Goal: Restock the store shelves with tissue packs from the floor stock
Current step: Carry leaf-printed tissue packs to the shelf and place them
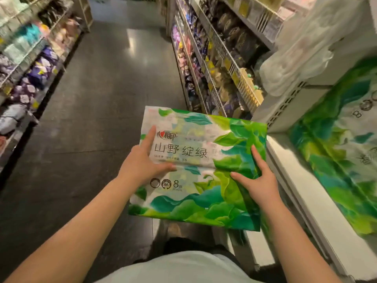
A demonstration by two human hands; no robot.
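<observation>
A large tissue pack (195,160), white with green leaf print and the number 8, is held flat in front of me at waist height. My left hand (140,162) holds its left edge, with index finger and thumb spread on the top face and the other fingers hidden below. My right hand (259,180) holds the right edge the same way, thumb and index finger on top. The pack's right edge is close to the front lip of a white shelf (285,152). On that shelf lies another pack of the same print (338,160).
I stand in a narrow aisle with a dark floor (98,103). Stocked shelves (28,64) line the left side and wire-fronted shelves (220,64) the right. Clear plastic-wrapped goods (299,52) sit above the white shelf. My legs are below the pack.
</observation>
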